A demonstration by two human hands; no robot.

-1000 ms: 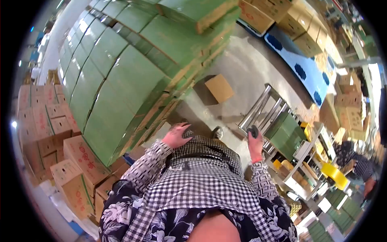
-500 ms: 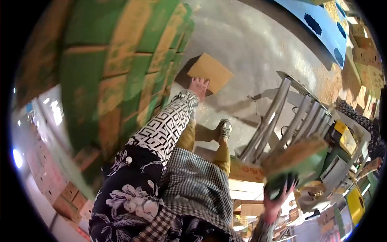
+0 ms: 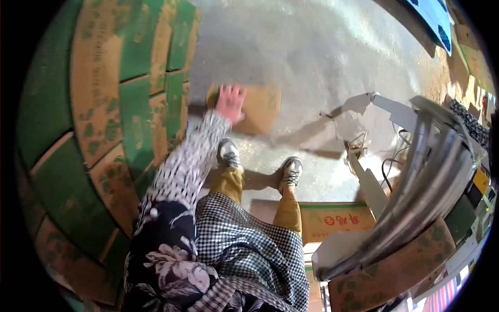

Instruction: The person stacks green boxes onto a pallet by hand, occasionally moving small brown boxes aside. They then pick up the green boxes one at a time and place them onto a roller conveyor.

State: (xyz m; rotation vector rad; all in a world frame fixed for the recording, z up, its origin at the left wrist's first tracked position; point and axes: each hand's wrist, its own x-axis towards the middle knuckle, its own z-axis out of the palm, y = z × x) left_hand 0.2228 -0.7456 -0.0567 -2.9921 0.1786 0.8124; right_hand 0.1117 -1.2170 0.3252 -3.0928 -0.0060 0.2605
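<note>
My left hand (image 3: 231, 102) lies over the left part of a plain brown cardboard box (image 3: 260, 106), its fingers stretched out across the top and a little apart. The box is slightly blurred, above the grey floor and beyond my shoes; its underside is hidden. No part of my right hand shows. At the lower right sits a green and brown printed carton (image 3: 397, 265), beside a bank of curved metal rollers (image 3: 400, 208).
Stacked green and brown cartons (image 3: 138, 99) rise close on my left. A printed carton (image 3: 335, 221) stands right of my legs. A metal bracket with cables (image 3: 358, 151) juts over the concrete floor (image 3: 306, 57). A blue panel (image 3: 434, 21) is at the far right.
My view has swung, and the rollers appear farther right. The brown box has turned, with my left hand farther over it. My right hand, earlier at a green and brown carton, has left view.
</note>
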